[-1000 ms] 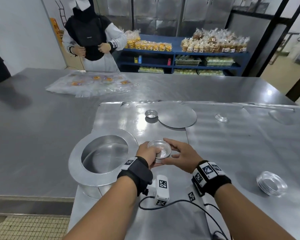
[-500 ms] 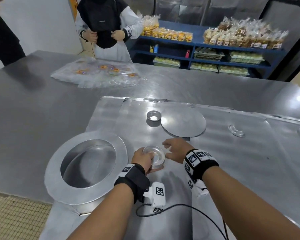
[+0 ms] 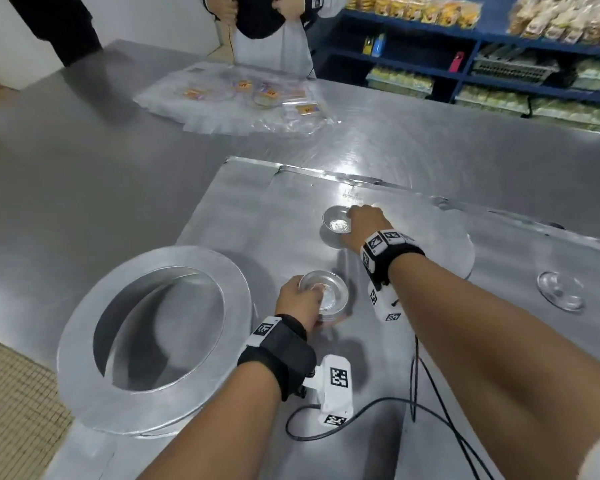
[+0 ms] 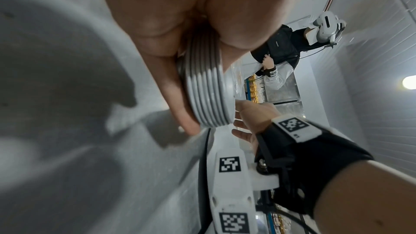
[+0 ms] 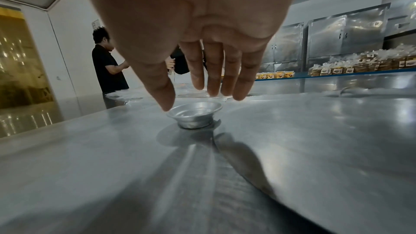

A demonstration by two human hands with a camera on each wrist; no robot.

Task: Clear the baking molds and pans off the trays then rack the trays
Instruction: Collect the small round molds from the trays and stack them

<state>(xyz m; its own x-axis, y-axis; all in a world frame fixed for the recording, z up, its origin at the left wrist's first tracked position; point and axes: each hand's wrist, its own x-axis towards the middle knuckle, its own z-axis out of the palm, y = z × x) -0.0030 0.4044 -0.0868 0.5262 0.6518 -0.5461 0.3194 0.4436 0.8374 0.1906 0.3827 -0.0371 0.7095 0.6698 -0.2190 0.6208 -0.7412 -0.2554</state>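
My left hand (image 3: 300,301) grips a stack of several small round metal molds (image 3: 326,295), its fingers curled round the stack's ribbed rims (image 4: 208,95). Farther back on the tray (image 3: 229,202) stands a single small metal mold (image 3: 336,221). My right hand (image 3: 362,220) hovers over it with fingers spread and straight; in the right wrist view the thumb tip (image 5: 167,103) is at the rim of that mold (image 5: 194,113) and the other fingers are above it. A large round pan with a wide flat rim (image 3: 153,337) sits at the tray's left front corner.
A flat round metal disc (image 3: 444,233) lies under my right forearm. Another small mold (image 3: 560,292) sits at the right. Clear plastic bags (image 3: 243,98) lie on the steel table beyond the tray. Two people stand at the far side. Blue shelves (image 3: 482,39) hold packaged goods.
My right hand left the stack and reached forward to the single mold at the back. My left hand kept holding the stack. The head view tilted down and left.
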